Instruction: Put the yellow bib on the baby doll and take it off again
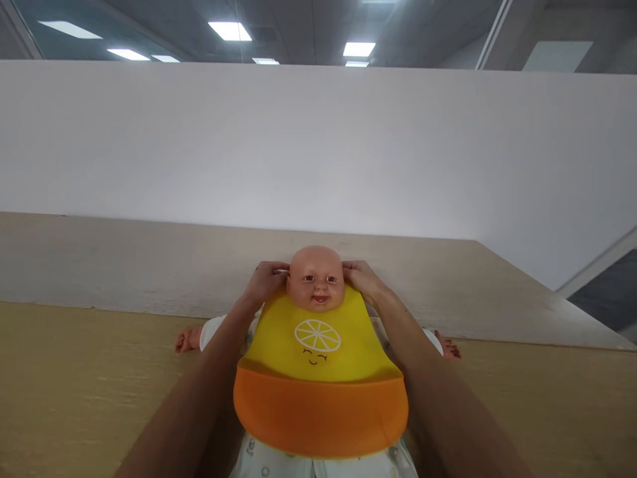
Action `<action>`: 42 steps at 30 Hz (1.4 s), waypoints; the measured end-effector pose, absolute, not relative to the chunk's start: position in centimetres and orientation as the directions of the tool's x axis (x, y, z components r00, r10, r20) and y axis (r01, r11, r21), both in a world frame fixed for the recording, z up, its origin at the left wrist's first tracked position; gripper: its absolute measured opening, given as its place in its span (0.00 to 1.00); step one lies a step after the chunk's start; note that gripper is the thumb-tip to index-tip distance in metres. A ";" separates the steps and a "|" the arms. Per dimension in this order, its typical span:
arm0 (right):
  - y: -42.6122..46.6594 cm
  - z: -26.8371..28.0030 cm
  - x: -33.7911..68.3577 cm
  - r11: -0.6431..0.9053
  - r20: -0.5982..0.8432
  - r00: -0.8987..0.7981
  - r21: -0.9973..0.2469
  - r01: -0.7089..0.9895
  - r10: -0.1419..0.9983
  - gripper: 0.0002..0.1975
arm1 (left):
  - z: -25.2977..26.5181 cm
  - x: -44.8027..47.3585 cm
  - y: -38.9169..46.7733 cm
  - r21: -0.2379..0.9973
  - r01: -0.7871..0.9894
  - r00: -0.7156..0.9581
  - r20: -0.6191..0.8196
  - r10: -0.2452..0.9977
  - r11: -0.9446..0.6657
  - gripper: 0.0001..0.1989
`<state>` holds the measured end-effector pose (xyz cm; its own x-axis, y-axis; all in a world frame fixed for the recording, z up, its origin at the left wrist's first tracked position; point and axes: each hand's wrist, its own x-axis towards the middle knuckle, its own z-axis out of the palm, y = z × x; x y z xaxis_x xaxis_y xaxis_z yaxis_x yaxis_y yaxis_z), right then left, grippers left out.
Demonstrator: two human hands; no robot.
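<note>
A baby doll (316,265) lies face up, arms spread to both sides, in white printed clothing. Over its chest is a yellow bib (283,332) with a lemon-slice print and an orange catch pocket (321,413) at the lower end. My left hand (267,280) is at the left side of the doll's neck, fingers curled behind the head at the bib's upper edge. On the other side, my right hand (365,279) is closed in the same way. The fingertips and the bib's neck straps are hidden behind the doll's head.
The doll rests on a yellowish wooden surface (89,385). Behind it runs a paler wooden strip (124,259), then a white wall panel (298,146). Ceiling lights show through glass above. At the far right is a dark opening with a pale frame (597,265).
</note>
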<state>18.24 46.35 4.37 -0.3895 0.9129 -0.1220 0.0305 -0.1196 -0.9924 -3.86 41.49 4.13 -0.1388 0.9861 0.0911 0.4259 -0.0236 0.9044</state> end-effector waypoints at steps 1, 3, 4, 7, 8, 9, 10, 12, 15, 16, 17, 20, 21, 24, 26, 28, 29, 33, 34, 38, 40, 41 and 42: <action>46.3 4.4 18.2 -0.115 -0.120 -0.396 -0.993 0.036 0.911 0.09 | 4.1 -3.9 41.6 0.887 0.462 -0.160 0.097 0.982 -0.012 0.16; 46.2 4.5 18.2 -0.096 -0.114 -0.386 -0.993 0.066 0.915 0.10 | 4.2 -3.9 41.6 0.859 0.513 -0.179 0.117 0.977 -0.009 0.15; 46.2 4.4 18.1 -0.080 -0.108 -0.377 -0.993 0.087 0.920 0.10 | 4.3 -3.8 41.5 0.848 0.530 -0.175 0.130 0.976 -0.018 0.14; 46.4 4.2 18.0 -0.042 -0.089 -0.356 -0.990 0.137 0.930 0.10 | 4.5 -3.4 41.4 0.800 0.598 -0.154 0.175 0.972 -0.049 0.12; 46.6 4.1 18.0 -0.038 -0.088 -0.355 -0.989 0.144 0.931 0.11 | 4.6 -3.3 41.4 0.779 0.625 -0.149 0.185 0.971 -0.052 0.12; 46.6 3.9 18.0 -0.036 -0.088 -0.355 -0.988 0.151 0.931 0.11 | 4.5 -3.2 41.4 0.763 0.645 -0.146 0.188 0.971 -0.051 0.12; 46.7 3.8 18.0 -0.035 -0.089 -0.354 -0.987 0.158 0.931 0.11 | 4.4 -3.1 41.4 0.753 0.656 -0.146 0.187 0.971 -0.046 0.12; 46.8 3.5 17.9 -0.021 -0.083 -0.341 -0.983 0.180 0.936 0.10 | 3.9 -3.0 41.6 0.750 0.661 -0.157 0.177 0.972 -0.029 0.12; 46.9 2.7 17.7 0.007 -0.057 -0.277 -0.975 0.224 0.959 0.09 | 3.1 -2.9 41.8 0.757 0.653 -0.193 0.164 0.967 0.002 0.13; 46.9 2.4 17.6 0.010 -0.052 -0.263 -0.973 0.231 0.963 0.09 | 2.8 -2.9 41.9 0.759 0.651 -0.204 0.159 0.966 0.013 0.14; 47.0 2.0 17.6 0.010 -0.052 -0.260 -0.973 0.232 0.964 0.10 | 2.6 -3.0 41.9 0.761 0.648 -0.212 0.152 0.965 0.022 0.14; 47.3 0.9 17.5 0.002 -0.060 -0.285 -0.977 0.214 0.957 0.11 | 2.0 -3.1 42.0 0.768 0.639 -0.219 0.129 0.967 0.042 0.15; 47.4 0.6 17.6 0.005 -0.058 -0.288 -0.977 0.213 0.956 0.11 | 1.8 -3.1 42.1 0.771 0.636 -0.219 0.123 0.968 0.046 0.16; 47.6 0.1 17.8 0.022 -0.045 -0.278 -0.972 0.234 0.959 0.11 | 1.6 -3.2 42.2 0.776 0.628 -0.223 0.113 0.968 0.054 0.17; 47.7 0.0 17.9 0.029 -0.045 -0.281 -0.967 0.254 0.959 0.11 | 1.6 -3.3 42.2 0.779 0.624 -0.234 0.114 0.965 0.059 0.17; 47.7 -0.1 18.1 0.052 -0.029 -0.286 -0.961 0.273 0.958 0.11 | 1.6 -3.3 42.2 0.782 0.620 -0.249 0.121 0.961 0.063 0.18; 47.8 -0.2 18.2 0.069 -0.015 -0.285 -0.957 0.282 0.958 0.11 | 1.6 -3.4 42.2 0.785 0.617 -0.257 0.124 0.959 0.064 0.18; 48.1 -0.7 18.3 0.135 0.046 -0.285 -0.944 0.301 0.957 0.09 | 1.3 -3.4 42.2 0.799 0.598 -0.269 0.116 0.956 0.071 0.18; 48.2 -0.9 18.3 0.134 0.047 -0.287 -0.947 0.291 0.957 0.08 | 1.2 -3.5 42.2 0.800 0.595 -0.268 0.112 0.957 0.073 0.18; 48.2 -1.0 18.2 0.110 0.035 -0.272 -0.958 0.266 0.962 0.10 | 0.9 -3.7 42.4 0.805 0.591 -0.235 0.106 0.966 0.056 0.16; 47.9 -0.8 18.2 0.112 0.041 -0.243 -0.951 0.287 0.969 0.10 | 0.9 -3.8 42.3 0.831 0.555 -0.217 0.096 0.971 0.042 0.16; 47.6 -0.7 18.3 0.100 0.034 -0.225 -0.952 0.290 0.974 0.10 | 1.0 -3.9 42.2 0.857 0.513 -0.216 0.077 0.973 0.046 0.15; 47.3 -0.5 18.3 0.071 0.011 -0.209 -0.958 0.279 0.978 0.10 | 1.2 -3.9 42.0 0.892 0.448 -0.221 0.043 0.974 0.062 0.13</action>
